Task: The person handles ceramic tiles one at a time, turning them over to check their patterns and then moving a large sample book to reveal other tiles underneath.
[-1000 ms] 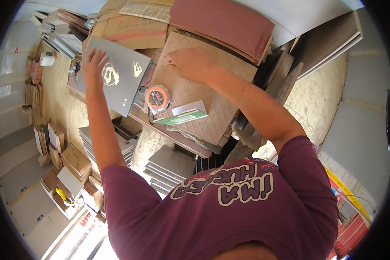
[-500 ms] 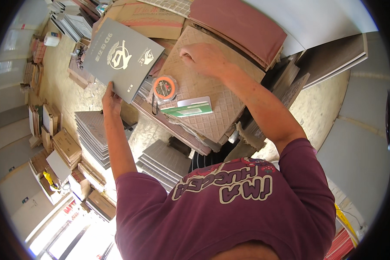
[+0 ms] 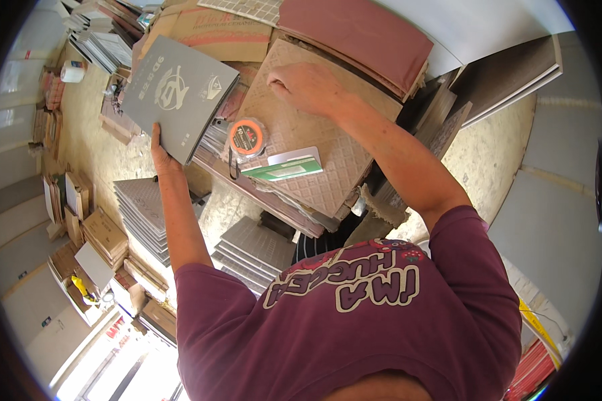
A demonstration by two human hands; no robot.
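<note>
1. We clamp one grey folder (image 3: 177, 100), far left, in the left hand (image 3: 165, 157).
2. We hold the right hand (image 3: 308, 88) curled together, over one tile stack (image 3: 341, 164).
3. Thereon: one tape measure (image 3: 247, 138), one green-and-white card (image 3: 284, 169).
4. Pale floor (image 3: 90, 134) surrounds.

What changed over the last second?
Left hand came back toward the body, from over the face of the grey folder to its lower-left edge; it now grips that edge, thumb on top. No release seen. Unchanged: right hand, curled over the beige tile; tape measure and green-and-white packet where they were.
</note>
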